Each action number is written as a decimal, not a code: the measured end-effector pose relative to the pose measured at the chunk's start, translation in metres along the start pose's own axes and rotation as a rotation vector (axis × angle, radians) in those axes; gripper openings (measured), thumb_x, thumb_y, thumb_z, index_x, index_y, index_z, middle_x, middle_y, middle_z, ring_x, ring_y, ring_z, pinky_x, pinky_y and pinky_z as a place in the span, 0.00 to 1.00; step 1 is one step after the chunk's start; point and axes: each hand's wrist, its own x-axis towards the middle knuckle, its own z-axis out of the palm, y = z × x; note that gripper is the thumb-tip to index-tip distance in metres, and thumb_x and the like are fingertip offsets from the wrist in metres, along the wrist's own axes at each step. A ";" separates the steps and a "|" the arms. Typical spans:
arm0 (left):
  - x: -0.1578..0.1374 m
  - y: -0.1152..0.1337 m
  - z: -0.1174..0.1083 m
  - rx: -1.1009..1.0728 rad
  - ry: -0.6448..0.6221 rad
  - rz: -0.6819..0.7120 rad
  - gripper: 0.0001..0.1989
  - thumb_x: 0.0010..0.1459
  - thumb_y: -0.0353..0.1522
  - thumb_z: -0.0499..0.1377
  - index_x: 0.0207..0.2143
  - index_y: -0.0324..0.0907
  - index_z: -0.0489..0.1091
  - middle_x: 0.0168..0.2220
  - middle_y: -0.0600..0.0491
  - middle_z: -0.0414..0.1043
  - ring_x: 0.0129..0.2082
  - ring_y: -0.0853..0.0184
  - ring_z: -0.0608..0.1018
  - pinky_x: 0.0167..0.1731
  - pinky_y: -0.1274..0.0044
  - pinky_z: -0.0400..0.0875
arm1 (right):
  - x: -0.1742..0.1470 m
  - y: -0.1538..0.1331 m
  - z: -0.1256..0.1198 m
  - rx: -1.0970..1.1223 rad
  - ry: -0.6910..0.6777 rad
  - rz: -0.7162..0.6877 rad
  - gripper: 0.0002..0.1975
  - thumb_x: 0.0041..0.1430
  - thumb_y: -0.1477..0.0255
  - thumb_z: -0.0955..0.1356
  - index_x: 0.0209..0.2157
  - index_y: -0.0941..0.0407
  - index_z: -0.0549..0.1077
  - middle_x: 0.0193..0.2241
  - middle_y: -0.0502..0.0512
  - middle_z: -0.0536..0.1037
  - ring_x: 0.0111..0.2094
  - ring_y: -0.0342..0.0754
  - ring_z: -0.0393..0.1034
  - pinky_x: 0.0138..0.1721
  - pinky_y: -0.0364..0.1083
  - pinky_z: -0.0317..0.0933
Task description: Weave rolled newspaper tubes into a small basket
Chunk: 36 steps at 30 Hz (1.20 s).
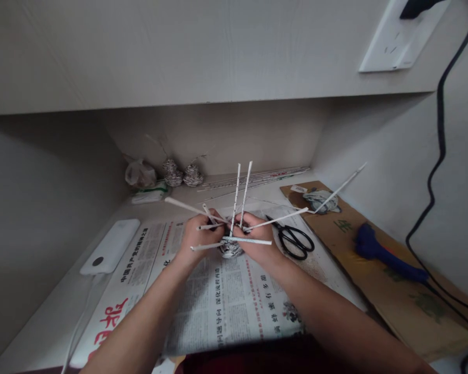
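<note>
Several paper spokes (237, 202) fan out from one small woven piece (231, 249)

At the centre of the frame, the woven piece sits between both hands, above a sheet of newspaper (203, 306) spread on the worktop (49, 327). The left hand (198, 237) is curled tight on its left side, fingers bunched among the spokes; the right hand (262, 232) grips from the right, thumb and fingers drawn together near the top. Whether a fingertip pins one particular strand is too crowded to tell. Two spokes stand nearly upright, while the others splay out to left and right.

The step in hand looks like weaving, with rolled paper worked around the spokes as the hands steady the body. The next move seems to call for a firm hold on the latest bend and a careful pass around the neighbouring spoke without creasing it. A long kinked tube (341, 187) reaches toward the right of the frame; its inner end cannot be traced with certainty.

Black scissors (296, 241) lie near the right hand, tips toward it. On the cardboard (393, 304) at lower right rests a blue corded tool (386, 252), perhaps a glue gun. Loose paper tubes (253, 179) lie above centre, and left of them stand two gourd-shaped weaves (172, 174).
</note>
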 end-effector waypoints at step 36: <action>-0.004 0.003 0.010 -0.088 0.012 -0.044 0.03 0.48 0.29 0.58 0.26 0.40 0.72 0.24 0.55 0.75 0.24 0.68 0.75 0.27 0.79 0.66 | 0.001 -0.010 -0.018 -0.656 -0.096 -0.274 0.06 0.56 0.78 0.64 0.31 0.55 0.72 0.30 0.53 0.76 0.35 0.49 0.66 0.38 0.46 0.52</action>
